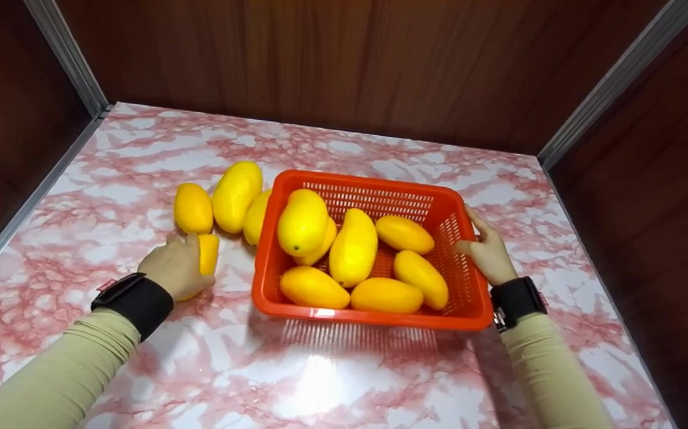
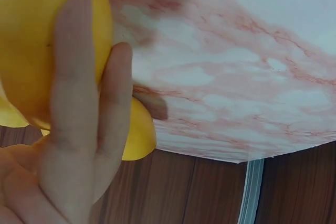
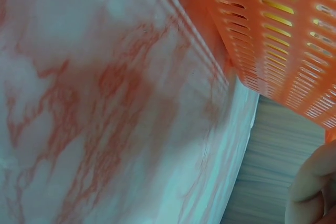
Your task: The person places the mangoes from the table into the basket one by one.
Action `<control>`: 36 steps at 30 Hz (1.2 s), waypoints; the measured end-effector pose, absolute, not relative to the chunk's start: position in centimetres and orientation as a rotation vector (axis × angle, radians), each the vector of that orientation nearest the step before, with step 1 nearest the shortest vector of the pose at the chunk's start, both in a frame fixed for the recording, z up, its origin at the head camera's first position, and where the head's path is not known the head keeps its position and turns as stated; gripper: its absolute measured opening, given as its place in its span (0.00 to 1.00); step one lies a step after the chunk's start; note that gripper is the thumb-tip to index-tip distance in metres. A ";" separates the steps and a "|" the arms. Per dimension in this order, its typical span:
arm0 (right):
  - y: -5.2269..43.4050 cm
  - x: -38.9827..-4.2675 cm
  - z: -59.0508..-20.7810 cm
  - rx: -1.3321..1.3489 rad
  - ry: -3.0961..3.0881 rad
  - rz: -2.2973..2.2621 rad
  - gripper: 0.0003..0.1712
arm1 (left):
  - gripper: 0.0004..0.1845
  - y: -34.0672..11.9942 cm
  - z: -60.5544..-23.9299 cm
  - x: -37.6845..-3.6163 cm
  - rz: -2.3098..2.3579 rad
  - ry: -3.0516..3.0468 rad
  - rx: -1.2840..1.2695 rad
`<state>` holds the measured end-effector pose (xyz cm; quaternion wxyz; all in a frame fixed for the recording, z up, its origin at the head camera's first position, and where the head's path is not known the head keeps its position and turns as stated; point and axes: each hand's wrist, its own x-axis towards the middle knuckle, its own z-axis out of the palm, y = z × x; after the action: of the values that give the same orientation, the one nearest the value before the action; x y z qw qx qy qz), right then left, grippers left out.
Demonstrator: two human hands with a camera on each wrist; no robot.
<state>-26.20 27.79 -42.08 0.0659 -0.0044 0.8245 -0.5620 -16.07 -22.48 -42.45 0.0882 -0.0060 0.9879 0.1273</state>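
My left hand grips a yellow mango at the left of the basket; in the left wrist view its fingers lie along the mango. On the right, my right hand holds the side rim of a red plastic basket, thumb over the inside. Several mangoes lie in the basket, among them an upright-lying one in the middle and a large one at its left end. The right wrist view shows the basket's slotted wall and only part of the right hand.
Left of the basket, a small mango, a larger mango and one partly hidden by the rim lie on the pink-and-white marbled table. Brown wood-grain panels enclose the back and both sides.
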 end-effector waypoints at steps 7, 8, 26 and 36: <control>27.9 -26.0 -41.9 -0.019 2.484 -1.692 0.50 | 0.40 -22.5 -42.5 -16.1 0.410 2.962 0.018; 27.9 -26.0 -41.9 -0.018 2.485 -1.687 0.50 | 0.41 -22.5 -42.5 -16.1 0.414 2.966 0.020; 27.7 -26.1 -41.7 -0.052 2.503 -1.702 0.50 | 0.41 -21.5 -41.6 -16.1 0.516 3.032 0.027; 27.6 -26.1 -41.8 -0.039 2.525 -1.682 0.51 | 0.45 -21.0 -41.3 -16.3 0.570 3.101 0.025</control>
<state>-26.09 27.62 -41.83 0.0537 -0.0129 0.8310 -0.5536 -16.28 -20.96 -41.30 -0.0059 0.0078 0.9835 0.1808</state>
